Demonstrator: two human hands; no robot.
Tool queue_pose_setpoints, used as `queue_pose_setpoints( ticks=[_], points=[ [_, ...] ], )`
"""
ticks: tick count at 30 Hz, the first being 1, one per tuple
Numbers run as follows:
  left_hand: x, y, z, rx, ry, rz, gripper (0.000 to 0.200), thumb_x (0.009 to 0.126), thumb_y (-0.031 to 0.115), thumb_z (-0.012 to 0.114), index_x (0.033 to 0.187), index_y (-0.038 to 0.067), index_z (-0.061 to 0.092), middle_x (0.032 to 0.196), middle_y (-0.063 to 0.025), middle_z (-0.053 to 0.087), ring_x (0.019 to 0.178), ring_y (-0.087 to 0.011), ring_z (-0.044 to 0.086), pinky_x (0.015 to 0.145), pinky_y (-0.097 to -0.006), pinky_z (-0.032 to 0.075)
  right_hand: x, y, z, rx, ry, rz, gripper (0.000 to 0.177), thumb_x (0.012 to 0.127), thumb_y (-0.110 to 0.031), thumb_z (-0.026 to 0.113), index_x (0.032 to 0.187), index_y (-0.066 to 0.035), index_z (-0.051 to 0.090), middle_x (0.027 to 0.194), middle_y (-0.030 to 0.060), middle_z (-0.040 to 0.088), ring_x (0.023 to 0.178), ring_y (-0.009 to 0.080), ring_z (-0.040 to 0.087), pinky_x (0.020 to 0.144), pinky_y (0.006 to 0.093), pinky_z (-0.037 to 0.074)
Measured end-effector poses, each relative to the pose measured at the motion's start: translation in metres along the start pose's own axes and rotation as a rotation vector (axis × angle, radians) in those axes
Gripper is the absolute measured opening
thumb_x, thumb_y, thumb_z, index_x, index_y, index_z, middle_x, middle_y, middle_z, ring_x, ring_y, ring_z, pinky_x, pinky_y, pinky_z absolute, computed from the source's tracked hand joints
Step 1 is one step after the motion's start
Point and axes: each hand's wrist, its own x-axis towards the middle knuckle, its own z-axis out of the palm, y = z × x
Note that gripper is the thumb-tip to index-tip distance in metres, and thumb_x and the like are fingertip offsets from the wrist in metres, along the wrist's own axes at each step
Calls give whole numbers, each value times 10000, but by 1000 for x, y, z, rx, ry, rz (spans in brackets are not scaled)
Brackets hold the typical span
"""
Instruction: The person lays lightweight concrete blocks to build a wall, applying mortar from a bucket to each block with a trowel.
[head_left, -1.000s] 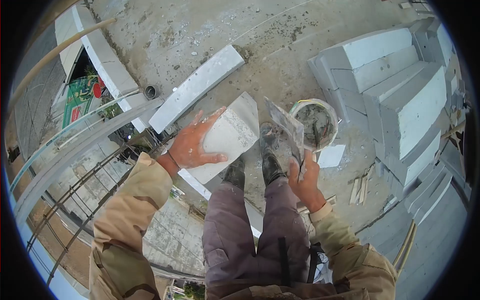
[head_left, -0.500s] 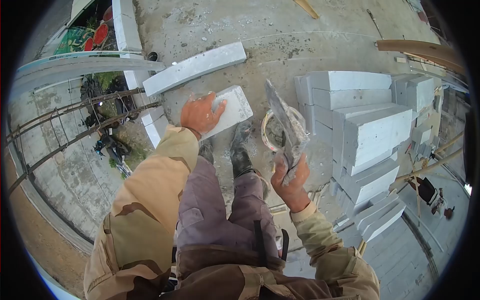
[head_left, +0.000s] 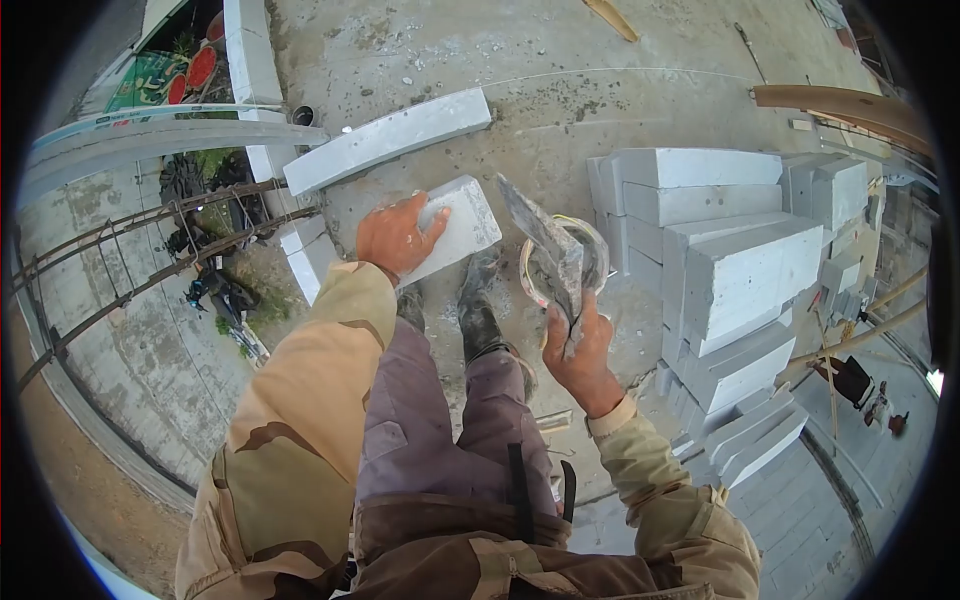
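A pale block (head_left: 462,228) is gripped in my left hand (head_left: 396,236), with the thumb over its top and its right end free. My right hand (head_left: 583,350) is closed round the handle end of a mortar-coated trowel (head_left: 549,240), whose tip points up and to the left. Behind and partly under the trowel is a round bucket (head_left: 604,262) with a pale rim; the trowel hides part of its inside. The block and the trowel do not touch.
Stacked pale blocks (head_left: 745,280) stand at the right. A long pale block (head_left: 395,138) lies ahead on the left. Rebar (head_left: 150,275) sticks out at the left edge above a lower paved area. Another person (head_left: 853,382) is at the far right, lower down.
The trowel has swung so that its tip lies further left, nearer the block. My left hand and the block have shifted only slightly.
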Motion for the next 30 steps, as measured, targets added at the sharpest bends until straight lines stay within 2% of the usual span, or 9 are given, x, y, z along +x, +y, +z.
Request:
queue_pose_setpoints(
  ticks=[2,4,8,11,13,16,25,28,30],
  points=[
    [1,1,-1,-11,-28,-21,504,981,510,617,1205,70,717,972,-205,762,862,-398,724,766,-498,566,3,18,12,-39,-40,-17,262,990,-114,639,1117,87,528,766,312,667,695,495,671,595,527,508],
    [0,1,-1,21,-24,-12,494,981,505,619,1208,77,717,966,-204,761,859,-394,727,752,-494,571,9,47,26,-205,-381,235,284,998,-139,629,1125,92,525,743,306,663,692,503,666,611,552,504],
    [-1,2,-2,6,-70,-77,492,977,508,624,1207,84,716,968,-203,760,858,-394,730,735,-494,572,11,53,11,-84,-276,219,296,1001,-160,633,1131,84,529,748,302,666,706,521,656,644,567,503],
    [-6,12,2,-22,-4,-84,462,976,518,616,1100,91,738,891,-189,761,815,-395,731,725,-487,579,27,19,-15,-47,-252,154,288,972,-110,659,1152,75,531,764,289,668,713,514,658,630,529,512],
    [-10,22,0,-26,-42,-289,454,976,524,612,1087,105,747,919,-189,763,827,-388,735,731,-487,578,39,-1,-30,-11,-218,89,292,958,-90,669,1161,70,533,784,284,673,714,509,660,630,517,516],
    [-18,32,3,-15,9,-382,447,975,527,613,1084,115,751,906,-189,761,834,-386,738,739,-491,577,57,-22,-49,21,-199,-104,311,941,-77,688,1175,63,538,834,276,683,714,491,673,634,492,532],
    [6,5,-8,-21,-17,-514,473,977,540,597,1154,132,756,912,-219,755,848,-416,734,757,-508,578,90,13,-34,-183,-542,-36,318,926,-92,706,1171,13,533,858,267,694,742,474,695,637,503,555],
    [10,9,-8,-52,-19,-575,488,977,557,585,1172,144,756,898,-222,754,852,-420,734,762,-514,577,97,-9,-39,-109,-438,-82,321,931,-106,703,1169,22,529,835,261,696,725,472,694,624,505,551],
    [5,17,-8,-67,-25,-578,492,978,555,583,1172,137,756,897,-219,756,847,-420,734,761,-515,577,104,-29,-40,31,-198,-215,325,935,-125,703,1158,35,528,806,255,695,693,470,689,606,512,544]
  ],
)
